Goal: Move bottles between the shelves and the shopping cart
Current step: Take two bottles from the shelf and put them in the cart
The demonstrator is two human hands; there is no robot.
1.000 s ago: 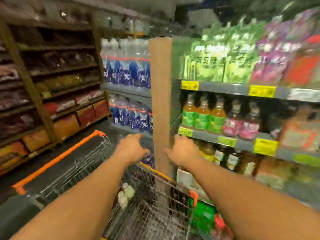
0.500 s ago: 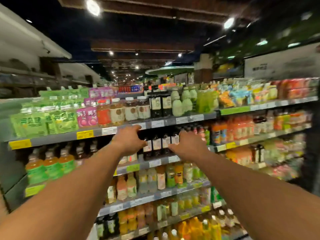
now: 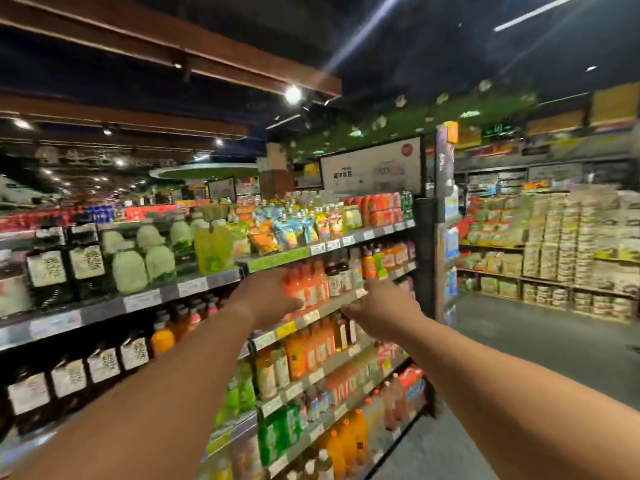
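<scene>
A dim supermarket aisle runs under a dark ceiling with wooden beams and round spot lamps, and a long drinks shelving unit fills the left and middle of the view, its tiers edged with white and yellow price tags. On the upper tier near the left end stand dark bottles with cream labels, then pale green pouches, a yellow-green pouch and a row of colourful spouted pouches toward the right end beneath a white sign board. The tier below carries orange-red juice bottles, with dark-capped bottles just beside them to the right. Lower tiers hold orange bottles, green multipacks and large orange bottles near the floor. Both bare forearms reach forward from the bottom corners. The left hand is seen from the back at the front edge of the juice tier, its fingers bent around the leftmost orange-red bottle; whether they actually grip it or only touch it cannot be told from the blur. The right hand hangs just beside the same shelf edge, fingers loosely curled and holding nothing. Across the grey floor, well apart on the right, another shelving unit is stacked with boxed and packaged goods. The shopping cart is out of view.
</scene>
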